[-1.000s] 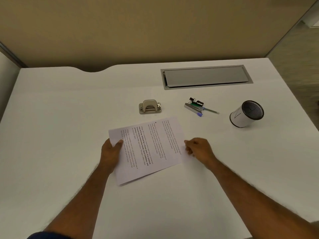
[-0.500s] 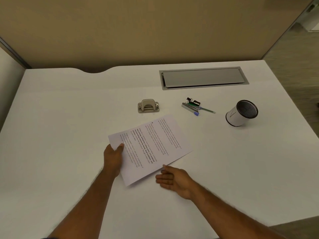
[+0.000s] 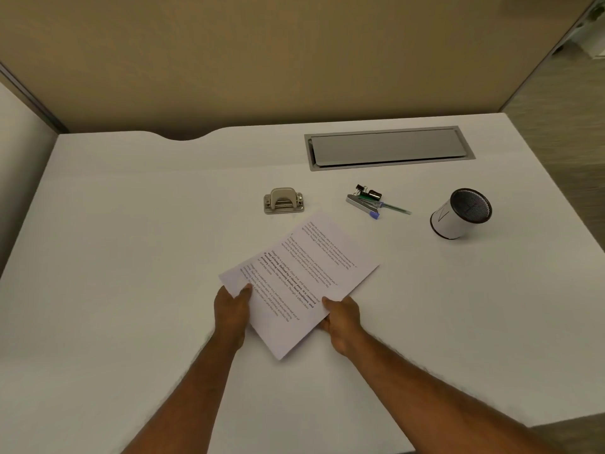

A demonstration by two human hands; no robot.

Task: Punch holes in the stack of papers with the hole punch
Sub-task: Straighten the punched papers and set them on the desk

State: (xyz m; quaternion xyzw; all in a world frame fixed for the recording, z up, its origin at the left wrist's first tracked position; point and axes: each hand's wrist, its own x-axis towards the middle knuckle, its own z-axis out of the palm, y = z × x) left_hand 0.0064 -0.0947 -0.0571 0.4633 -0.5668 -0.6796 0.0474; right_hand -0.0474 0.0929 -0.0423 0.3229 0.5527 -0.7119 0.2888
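The stack of papers lies turned at an angle on the white table, with printed text facing up, and both hands grip it at its near end. The left hand holds the left corner: the thumb lies on top of the sheet, while the other fingers go under the paper and are hidden. The right hand pinches the long edge on the right in the same way, thumb on top and fingers below. So the near part of the stack sits between the two hands, and its nearest corner points out toward the person, past both wrists. I cannot tell if this end is lifted from the table or rests on it.

The far corner of the stack comes near to the hole punch but stays apart from it. The punch stands free on the table, and no hand touches it.

To the right a stapler, black binder clips and a pen lie close together in a small group. Further right is a cup with a white wrap – inside its mouth only dark mesh shows. Behind them, a grey tray is set into the table, with its flap closed.
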